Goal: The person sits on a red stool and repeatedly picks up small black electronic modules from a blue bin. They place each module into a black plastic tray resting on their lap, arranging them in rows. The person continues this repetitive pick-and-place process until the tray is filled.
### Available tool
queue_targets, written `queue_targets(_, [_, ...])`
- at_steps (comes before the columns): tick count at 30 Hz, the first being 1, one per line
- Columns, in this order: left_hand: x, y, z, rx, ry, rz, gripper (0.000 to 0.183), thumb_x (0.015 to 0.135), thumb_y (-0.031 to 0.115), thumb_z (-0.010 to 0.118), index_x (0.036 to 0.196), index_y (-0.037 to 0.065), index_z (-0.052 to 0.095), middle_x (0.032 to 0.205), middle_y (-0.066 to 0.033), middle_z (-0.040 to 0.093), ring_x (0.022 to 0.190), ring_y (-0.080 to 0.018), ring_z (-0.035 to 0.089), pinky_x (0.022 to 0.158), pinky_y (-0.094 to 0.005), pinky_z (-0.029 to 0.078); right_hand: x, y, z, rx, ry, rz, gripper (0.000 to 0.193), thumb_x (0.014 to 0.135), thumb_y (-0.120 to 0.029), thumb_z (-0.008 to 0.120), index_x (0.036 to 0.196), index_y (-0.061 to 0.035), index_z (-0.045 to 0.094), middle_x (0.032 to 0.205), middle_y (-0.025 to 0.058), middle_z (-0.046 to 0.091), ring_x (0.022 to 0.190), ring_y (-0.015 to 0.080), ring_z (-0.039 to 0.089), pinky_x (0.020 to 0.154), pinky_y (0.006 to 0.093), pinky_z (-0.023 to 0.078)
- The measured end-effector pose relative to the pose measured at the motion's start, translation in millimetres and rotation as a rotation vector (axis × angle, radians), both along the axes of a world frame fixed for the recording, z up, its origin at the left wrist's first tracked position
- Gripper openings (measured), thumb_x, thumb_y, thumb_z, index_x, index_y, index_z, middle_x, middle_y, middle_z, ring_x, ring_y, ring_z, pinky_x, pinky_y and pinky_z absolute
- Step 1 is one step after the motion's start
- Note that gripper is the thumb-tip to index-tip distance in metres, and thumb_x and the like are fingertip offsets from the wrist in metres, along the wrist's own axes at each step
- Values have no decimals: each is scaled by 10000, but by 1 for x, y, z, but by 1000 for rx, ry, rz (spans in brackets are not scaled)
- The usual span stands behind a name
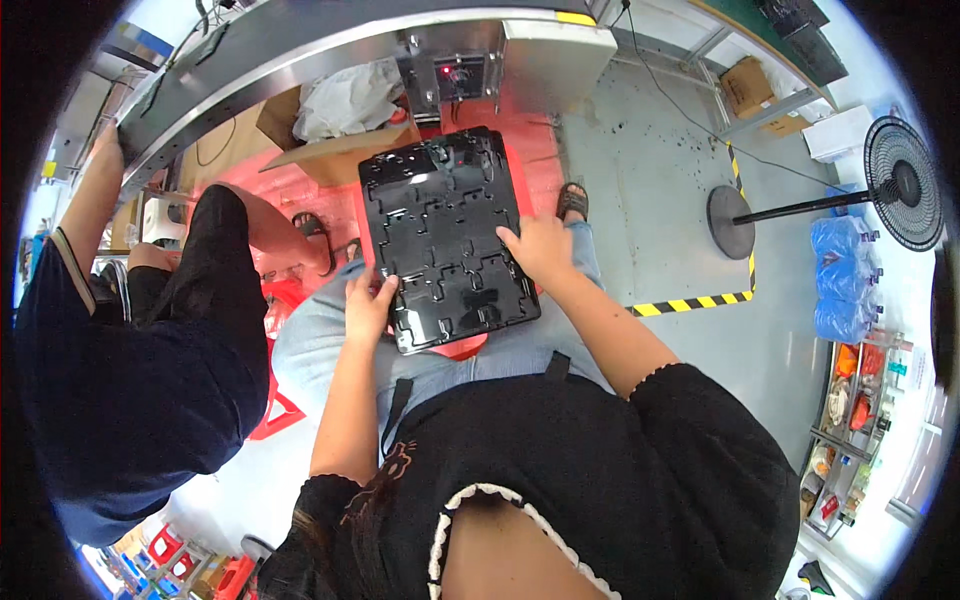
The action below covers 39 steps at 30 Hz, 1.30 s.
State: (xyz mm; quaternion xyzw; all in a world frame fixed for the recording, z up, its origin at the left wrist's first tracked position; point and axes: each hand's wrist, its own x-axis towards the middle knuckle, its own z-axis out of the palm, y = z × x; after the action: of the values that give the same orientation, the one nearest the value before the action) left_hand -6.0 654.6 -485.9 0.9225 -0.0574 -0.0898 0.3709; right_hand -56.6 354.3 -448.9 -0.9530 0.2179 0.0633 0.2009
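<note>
A glossy black moulded plastic tray (440,235) with shaped recesses lies tilted above my lap. My left hand (368,305) grips its left edge near the close corner, the thumb on top. On the opposite side my right hand (540,250) holds the right edge, its thumb over the rim and its other fingers partly out of sight. Something red (521,185) shows from under the tray along its right and near sides; most of it is hidden.
A conveyor (330,45) with a metal side rail runs across ahead. Under it sits an open cardboard box (345,158) with clear plastic bags. A co-worker (150,360) sits close on my left, one arm reaching to the conveyor. A black standing fan (900,185) is at the right.
</note>
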Motion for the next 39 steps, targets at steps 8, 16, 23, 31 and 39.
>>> queue_targets(8, [20,-17,-16,-45,110,53,409,787,266,760,1102,17,678,929,-186,672,867,-289,652,802,-376,507,20,-40,-17,194,391,30,657,818,-615,590,1017,1,706,1052,218,687,1006,356,663,828,446,521])
queue_targets(16, [6,-11,-2,-57,185,95,382,759,246,765,1055,16,694,812,-149,705,748,-274,689,715,-377,529,28,-33,-11,249,566,196,612,834,-543,619,967,50,695,890,228,692,909,345,691,810,428,526])
queue_targets(23, [15,-22,11,-69,222,161,358,763,225,760,1022,-7,677,810,-143,674,759,-284,659,716,-384,518,43,-44,-1,516,717,39,799,852,-638,558,838,154,659,772,263,681,619,371,692,499,472,537])
queue_targets(31, [7,-25,26,25,163,65,396,757,184,746,1082,-17,642,918,-181,616,868,-334,601,811,-416,495,55,-28,41,276,797,220,837,884,-695,453,838,114,663,759,225,681,663,339,688,582,417,555])
queue_targets(39, [98,-23,128,-250,-348,-136,199,858,50,661,1044,-20,646,973,-128,656,894,-246,638,836,-336,496,203,-35,247,527,-457,711,243,870,-280,694,903,-40,686,851,32,678,799,105,628,745,300,513])
